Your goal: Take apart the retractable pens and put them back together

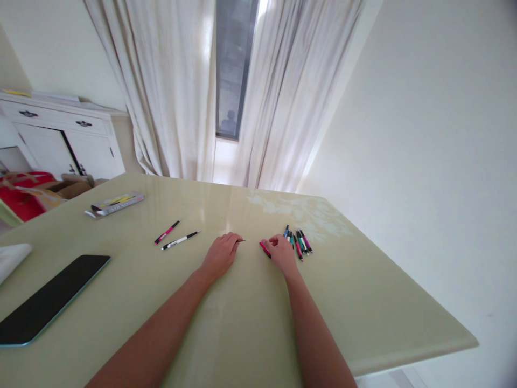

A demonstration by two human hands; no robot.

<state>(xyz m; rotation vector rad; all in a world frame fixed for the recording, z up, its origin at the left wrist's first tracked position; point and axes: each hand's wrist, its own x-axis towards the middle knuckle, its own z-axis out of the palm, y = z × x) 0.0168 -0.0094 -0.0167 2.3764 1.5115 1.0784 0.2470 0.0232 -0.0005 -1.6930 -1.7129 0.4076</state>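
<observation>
My left hand rests on the table with its fingers closed round a thin, dark, pointed piece. Most of that piece is hidden in the fingers. A short gap to the right, my right hand pinches a pink and black pen part, low over the tabletop. Whether it is a whole pen I cannot tell. Just beyond the right hand lies a loose group of several pens, in blue, green, white, pink and purple with black. Left of my left hand are a pink and black pen and a white and black pen.
An opened cardboard pen box lies at the back left of the pale green table. A dark flat tablet-like slab and a white object are at the left edge. Behind stand curtains and a white cabinet.
</observation>
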